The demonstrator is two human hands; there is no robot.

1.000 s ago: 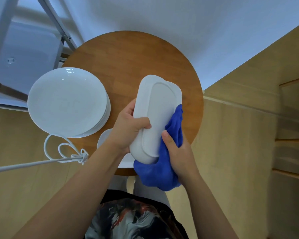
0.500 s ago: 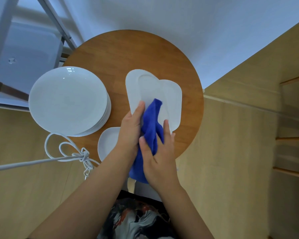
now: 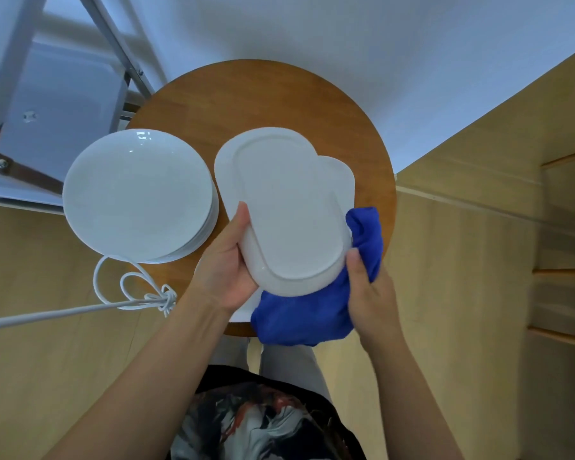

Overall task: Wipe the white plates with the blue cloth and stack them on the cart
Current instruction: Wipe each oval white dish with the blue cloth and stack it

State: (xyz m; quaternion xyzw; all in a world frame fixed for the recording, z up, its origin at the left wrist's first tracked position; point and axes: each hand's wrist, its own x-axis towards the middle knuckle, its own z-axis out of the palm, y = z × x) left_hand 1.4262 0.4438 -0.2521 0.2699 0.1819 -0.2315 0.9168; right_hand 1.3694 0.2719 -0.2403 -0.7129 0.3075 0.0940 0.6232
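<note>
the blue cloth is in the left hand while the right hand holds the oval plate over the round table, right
Not quite: the hands are swapped. In the head view the blue cloth is in the right hand, while the left hand holds the oval plate over the round table.

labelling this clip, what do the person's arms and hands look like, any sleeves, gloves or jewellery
Both forearms are bare to the bottom edge of the picture, with no sleeves showing. The left hand and right hand wear no gloves, and no rings, watch or bracelet show. Fingernails look short and unpainted.

Knotted white cord (image 3: 140, 293) beside round wooden table (image 3: 246, 101).
</note>
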